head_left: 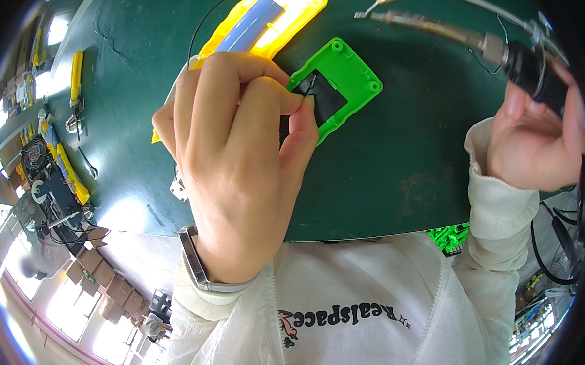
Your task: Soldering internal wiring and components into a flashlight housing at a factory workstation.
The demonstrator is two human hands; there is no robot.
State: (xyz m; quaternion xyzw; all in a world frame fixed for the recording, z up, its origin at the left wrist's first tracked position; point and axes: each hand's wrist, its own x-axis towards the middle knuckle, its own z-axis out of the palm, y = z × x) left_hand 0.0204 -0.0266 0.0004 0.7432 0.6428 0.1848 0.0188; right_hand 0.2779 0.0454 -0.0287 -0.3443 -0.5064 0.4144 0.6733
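My left hand (239,125) is closed, thumb and forefinger pinched over a green plastic shell (359,74). A thin wire end (312,84) sticks up at the fingertips, above a black flat piece (330,104) inside the shell. Partly behind that hand lies a yellow plastic shell (303,3) holding a blue cylindrical cell (252,24); a thin black wire arcs from it. At the far right, my right hand (536,138) grips a soldering iron (443,31) with a thin feed tube along it. Its tip points left, above the table and apart from the green shell.
The dark green table (397,167) ends in a curved edge near my body. Yellow-handled cutters (76,85) lie at left, with more yellow-handled tools and a small fan (34,153) beyond. Green parts (448,238) sit below the near edge. Black cables (557,240) hang at right.
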